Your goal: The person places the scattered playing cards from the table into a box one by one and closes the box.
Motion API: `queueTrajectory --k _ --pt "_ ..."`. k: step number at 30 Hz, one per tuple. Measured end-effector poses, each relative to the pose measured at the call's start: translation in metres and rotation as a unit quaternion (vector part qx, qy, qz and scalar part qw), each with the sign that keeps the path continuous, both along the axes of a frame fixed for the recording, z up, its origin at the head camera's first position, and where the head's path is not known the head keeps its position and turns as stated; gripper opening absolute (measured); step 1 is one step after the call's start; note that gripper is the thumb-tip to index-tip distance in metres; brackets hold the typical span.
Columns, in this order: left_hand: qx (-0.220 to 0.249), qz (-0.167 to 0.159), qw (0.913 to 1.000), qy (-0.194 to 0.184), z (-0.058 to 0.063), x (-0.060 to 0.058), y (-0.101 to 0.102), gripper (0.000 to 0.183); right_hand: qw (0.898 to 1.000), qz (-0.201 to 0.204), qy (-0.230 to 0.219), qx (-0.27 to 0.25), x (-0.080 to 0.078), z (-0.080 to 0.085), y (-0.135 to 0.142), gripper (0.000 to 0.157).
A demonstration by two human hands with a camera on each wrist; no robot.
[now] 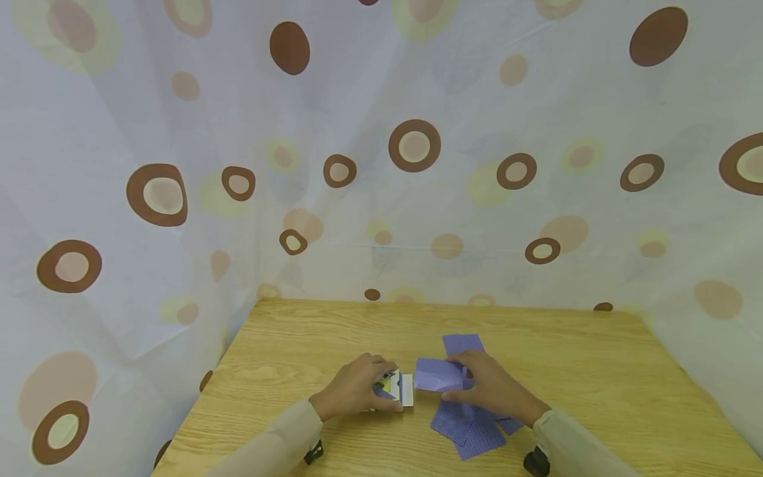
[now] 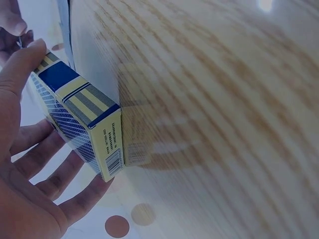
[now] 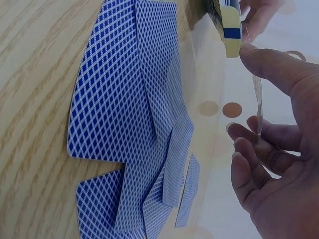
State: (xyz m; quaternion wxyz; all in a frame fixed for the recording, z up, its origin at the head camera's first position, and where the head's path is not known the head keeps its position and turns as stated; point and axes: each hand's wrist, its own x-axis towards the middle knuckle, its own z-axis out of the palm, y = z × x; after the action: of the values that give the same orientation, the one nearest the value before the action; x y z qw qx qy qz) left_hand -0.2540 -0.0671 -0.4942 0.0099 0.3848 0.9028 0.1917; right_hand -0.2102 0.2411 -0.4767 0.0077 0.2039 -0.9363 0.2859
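Note:
My left hand point(image 1: 356, 386) grips a playing-card box point(image 2: 79, 104), thumb on one narrow side and fingers on the other. The box lies close over the table, patterned in blue and cream, with a barcode on one end. A white flap point(image 1: 408, 390) sticks out of its end that faces my right hand. Between thumb and fingers, my right hand point(image 1: 491, 387) pinches a blue-backed playing card point(image 1: 438, 375), seen edge-on in the right wrist view. Beneath that hand several loose playing cards point(image 3: 114, 89) overlap face down on the table.
The wooden table point(image 1: 334, 331) has its far edge against a pale curtain point(image 1: 369, 218) printed with brown and beige ovals. More curtain hangs along the left and right sides. One card point(image 1: 463, 342) lies beyond my right hand.

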Motion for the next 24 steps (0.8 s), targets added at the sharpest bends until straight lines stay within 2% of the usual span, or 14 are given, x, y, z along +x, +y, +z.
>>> queueTrajectory --k 17,24 --pt "-0.003 -0.001 1.0 0.008 -0.001 -0.001 0.001 0.076 1.0 0.014 0.003 -0.006 0.005 0.007 -0.01 0.072" --pt "-0.004 -0.001 1.0 0.007 -0.002 -0.002 0.001 0.076 1.0 0.029 0.0 -0.011 0.008 0.012 -0.016 0.075"
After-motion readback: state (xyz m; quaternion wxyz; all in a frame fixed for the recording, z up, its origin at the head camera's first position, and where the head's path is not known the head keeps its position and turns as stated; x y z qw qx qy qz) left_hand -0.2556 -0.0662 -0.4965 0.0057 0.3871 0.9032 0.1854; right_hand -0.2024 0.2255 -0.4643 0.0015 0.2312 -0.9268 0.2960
